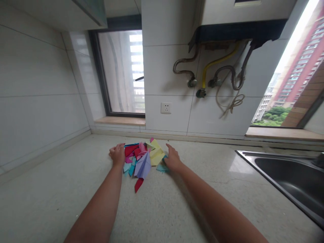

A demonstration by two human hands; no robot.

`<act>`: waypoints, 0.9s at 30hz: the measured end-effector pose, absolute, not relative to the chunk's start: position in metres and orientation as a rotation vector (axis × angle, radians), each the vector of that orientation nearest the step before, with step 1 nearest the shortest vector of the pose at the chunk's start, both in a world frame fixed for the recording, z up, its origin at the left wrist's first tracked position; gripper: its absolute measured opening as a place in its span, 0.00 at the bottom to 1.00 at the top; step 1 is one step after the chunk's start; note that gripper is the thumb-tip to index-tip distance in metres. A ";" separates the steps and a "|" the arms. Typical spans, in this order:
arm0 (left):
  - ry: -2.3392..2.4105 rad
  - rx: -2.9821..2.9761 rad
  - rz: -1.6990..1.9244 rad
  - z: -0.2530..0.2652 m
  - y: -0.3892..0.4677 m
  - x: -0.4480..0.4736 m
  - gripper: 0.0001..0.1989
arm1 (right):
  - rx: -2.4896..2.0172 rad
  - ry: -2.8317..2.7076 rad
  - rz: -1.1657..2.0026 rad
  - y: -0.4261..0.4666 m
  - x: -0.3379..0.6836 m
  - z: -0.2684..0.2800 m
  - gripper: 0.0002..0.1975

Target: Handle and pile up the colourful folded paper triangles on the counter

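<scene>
White wall tiles (37, 84) rise behind a pale speckled surface (164, 209) in a narrow kitchen, and you are looking down your two bare forearms toward the back wall. Your left hand (117, 154) sits at the left edge of a heap of folded coloured paper (143, 158), its fingers curled in loosely against the red pieces, so the grip is half closed and touching paper; whether it actually pinches a piece, you cannot tell from here. Your right hand (173, 158) rests at the right edge of the same heap, fingers held together and pointing toward the wall, the palm over a teal scrap, a flat grip that clasps nothing. The heap lies on the surface between your hands, close to the back wall: a lilac folded paper plane (143, 165) at the front, a yellow sheet (157, 155) on the right, pink and red pieces in the middle, and a red strip (138, 184) sticking out toward you. On the wall above it is a white socket (166, 108), and higher to the right hang metal and yellow hoses (215, 72) under a white boiler. A window (121, 74) stands at the left of the wall, and a steel sink (291, 182) is set into the surface well to your right
</scene>
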State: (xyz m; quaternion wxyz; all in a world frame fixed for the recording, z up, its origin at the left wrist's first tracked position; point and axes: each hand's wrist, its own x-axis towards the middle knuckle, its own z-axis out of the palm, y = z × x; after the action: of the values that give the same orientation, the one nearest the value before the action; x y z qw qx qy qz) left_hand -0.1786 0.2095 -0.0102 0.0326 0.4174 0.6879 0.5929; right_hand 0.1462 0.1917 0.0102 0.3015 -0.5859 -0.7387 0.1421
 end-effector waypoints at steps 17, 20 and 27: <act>1.792 1.775 0.867 0.014 0.155 -0.121 0.20 | -1.280 -1.701 0.532 0.102 0.163 -0.015 0.24; 1.781 1.774 0.857 0.019 0.152 -0.122 0.18 | -1.267 -1.708 0.512 0.106 0.163 -0.015 0.22; 1.782 1.874 0.934 0.047 0.143 -0.120 0.15 | -1.213 -1.763 0.552 0.101 0.153 -0.010 0.16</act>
State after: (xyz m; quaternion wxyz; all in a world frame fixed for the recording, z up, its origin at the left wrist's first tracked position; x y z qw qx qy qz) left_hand -0.1196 0.1428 0.0472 0.1950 0.6685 0.6357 0.3332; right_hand 0.1531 0.1012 -0.0099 0.4491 -0.4904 -0.7127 0.2232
